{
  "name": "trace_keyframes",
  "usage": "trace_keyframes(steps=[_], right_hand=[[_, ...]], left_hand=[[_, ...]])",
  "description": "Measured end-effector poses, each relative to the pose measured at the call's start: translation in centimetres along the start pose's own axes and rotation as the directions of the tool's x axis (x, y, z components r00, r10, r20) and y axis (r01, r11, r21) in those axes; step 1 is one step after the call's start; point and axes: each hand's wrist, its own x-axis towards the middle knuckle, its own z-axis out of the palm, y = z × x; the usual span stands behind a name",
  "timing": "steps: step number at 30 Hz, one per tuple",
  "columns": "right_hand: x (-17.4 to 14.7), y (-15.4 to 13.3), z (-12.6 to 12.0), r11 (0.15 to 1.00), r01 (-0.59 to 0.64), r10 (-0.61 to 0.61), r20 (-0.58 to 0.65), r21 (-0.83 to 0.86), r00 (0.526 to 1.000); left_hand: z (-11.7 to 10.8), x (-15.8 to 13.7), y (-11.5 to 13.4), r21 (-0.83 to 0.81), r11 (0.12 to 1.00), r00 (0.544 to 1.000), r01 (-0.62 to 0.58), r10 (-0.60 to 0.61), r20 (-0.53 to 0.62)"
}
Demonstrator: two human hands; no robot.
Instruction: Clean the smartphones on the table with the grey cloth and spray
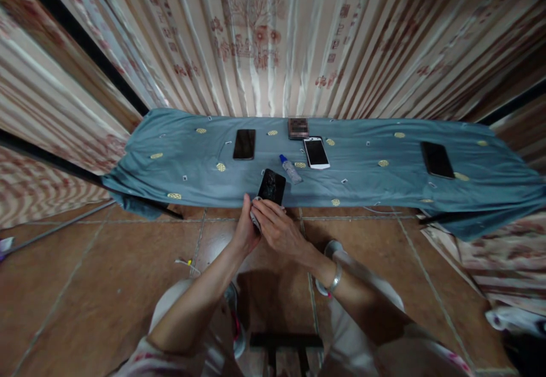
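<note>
A black smartphone (272, 187) with marks or reflections on its dark screen is held tilted at the front edge of the table. My left hand (246, 232) is closed around its lower end, thumb up along the side. Over the same end lies my right hand (279, 229), its fingers pressed together. A small pale piece of what looks like cloth (256, 216) shows under these fingers, mostly hidden. Just beyond the phone, a small clear bottle with a blue cap (290, 169) lies on the table.
A blue-grey cloth with yellow patterns covers the long table (362, 186). On it lie a white-framed phone (316, 152), a dark phone (244, 144), another dark phone (437, 159) and a small dark box-like item (298, 128). Patterned curtains (264, 41) hang behind.
</note>
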Motion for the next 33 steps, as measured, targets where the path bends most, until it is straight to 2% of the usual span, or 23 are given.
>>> trace_keyframes(steps=[3,5,9,15,24,33], right_hand=[[0.1,1.0,0.2,0.999,-0.046,0.046,-0.025,0.009,0.999],[0.3,1.7,0.3,0.996,-0.089,0.09,-0.033,0.028,0.995],[0.5,3.3,0.2,0.986,-0.157,0.16,-0.067,0.051,0.985],[0.5,5.3,0.1,0.959,-0.267,0.274,-0.08,0.097,0.958],[0.1,5.9,0.2,0.917,-0.379,0.388,-0.061,0.123,0.92],[-0.2,6.0,0.5,0.896,-0.424,0.433,-0.057,0.131,0.899]], left_hand=[[0.6,0.0,-0.6,-0.081,0.993,0.996,-0.082,0.078,-0.053],[0.8,-0.1,-0.9,-0.085,0.993,0.996,-0.087,0.084,-0.029],[0.6,0.0,-1.5,0.006,0.999,0.997,-0.043,0.042,0.071],[0.1,-0.1,-1.8,0.11,0.994,0.999,-0.022,0.016,0.052],[-0.5,0.0,-1.5,0.146,0.986,0.987,-0.077,0.054,0.153],[0.0,-0.3,-0.2,0.148,0.985,0.991,-0.094,0.079,0.106]])
